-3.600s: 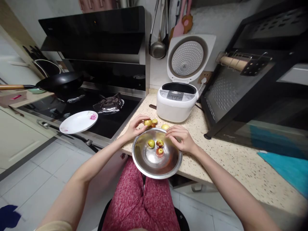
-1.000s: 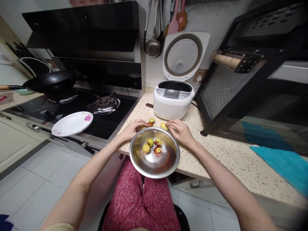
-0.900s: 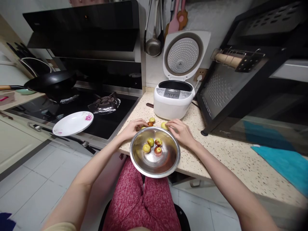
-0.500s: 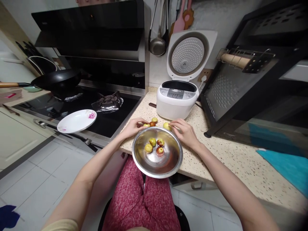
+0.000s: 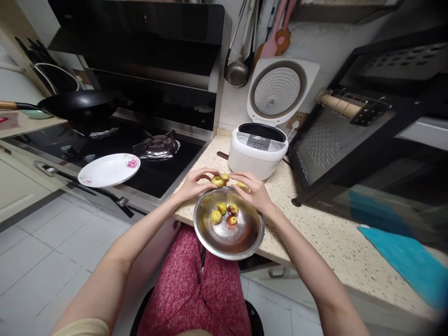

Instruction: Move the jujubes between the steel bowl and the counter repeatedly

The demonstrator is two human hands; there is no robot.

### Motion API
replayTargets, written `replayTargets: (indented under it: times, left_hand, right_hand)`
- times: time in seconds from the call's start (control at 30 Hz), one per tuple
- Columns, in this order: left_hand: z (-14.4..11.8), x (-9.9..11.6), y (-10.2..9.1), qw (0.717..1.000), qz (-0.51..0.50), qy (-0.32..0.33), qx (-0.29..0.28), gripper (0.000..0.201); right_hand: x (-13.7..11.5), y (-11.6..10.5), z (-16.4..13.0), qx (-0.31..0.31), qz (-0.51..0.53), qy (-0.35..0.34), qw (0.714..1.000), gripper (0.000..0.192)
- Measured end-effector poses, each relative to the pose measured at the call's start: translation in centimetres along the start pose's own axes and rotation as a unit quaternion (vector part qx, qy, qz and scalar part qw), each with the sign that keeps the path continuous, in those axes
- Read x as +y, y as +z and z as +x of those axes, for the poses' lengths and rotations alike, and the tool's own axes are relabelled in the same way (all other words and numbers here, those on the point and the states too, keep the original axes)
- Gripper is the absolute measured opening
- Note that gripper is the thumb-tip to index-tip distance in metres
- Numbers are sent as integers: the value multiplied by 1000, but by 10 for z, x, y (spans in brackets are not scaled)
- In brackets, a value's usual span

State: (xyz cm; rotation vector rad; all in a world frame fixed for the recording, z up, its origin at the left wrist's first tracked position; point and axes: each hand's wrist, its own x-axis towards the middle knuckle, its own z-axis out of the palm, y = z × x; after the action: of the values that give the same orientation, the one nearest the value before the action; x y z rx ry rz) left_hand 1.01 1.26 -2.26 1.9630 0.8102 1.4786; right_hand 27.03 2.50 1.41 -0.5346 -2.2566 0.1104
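Observation:
My left hand (image 5: 193, 185) is at the back rim of a steel bowl (image 5: 259, 240), with thumb and fingers closed around a yellow-green jujube (image 5: 217, 181). From the other side, my right hand (image 5: 255, 192) reaches in, its fingers apart, close to a small jujube (image 5: 225, 177) behind the first one. A pale yellow jujube (image 5: 242, 186) lies under the right hand, partly hidden by it. Several green and brown jujubes (image 5: 216, 216) sit inside the bowl, which juts out over the counter's front edge above my lap.
A white rice cooker (image 5: 254, 161) with its lid raised stands behind the hands. To the left, a floral white plate (image 5: 105, 170) rests at the front of the black stove (image 5: 154, 179), with a wok (image 5: 79, 102) behind. A blue cloth (image 5: 402, 261) lies on the speckled counter (image 5: 325, 233) at right.
My right hand has moved left, off the pale yellow jujube and toward the others. The jujube at my left hand has shifted slightly right. The view has tilted a little.

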Motion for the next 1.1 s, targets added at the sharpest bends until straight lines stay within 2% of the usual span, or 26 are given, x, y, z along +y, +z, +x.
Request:
replayTargets:
  times: [0.17,0.37,0.43,0.53,0.63,0.73,0.97,1.1]
  left_hand:
    - [-1,-5,2,999,-31,33,-8,54]
    - [-1,-6,4,997,-65,45,-24,53]
    - [-1,-2,4,996,-75,37,-33,51]
    - [0,5,3,996,-62,39,-59,38]
    - [2,11,0,994,-19,71,-86,22]
    - [3,12,-1,990,-2,102,-101,19]
    - [1,7,0,980,43,128,-147,22]
    - [1,8,0,979,51,134,-144,25]
  right_hand:
    - [-10,9,19,-100,-64,-65,991,44]
    - [-18,9,13,-107,-64,-64,990,38]
    - [-23,4,7,-105,-39,-66,992,36]
    - [-31,-9,-1,-122,36,-66,990,35]
    - [-36,-24,-6,-175,126,-43,976,33]
    - [-39,-31,-8,-228,190,-22,955,32]
    - [-53,-20,-11,-334,235,-32,912,27]
    - [-55,-11,-14,-354,229,-45,906,28]
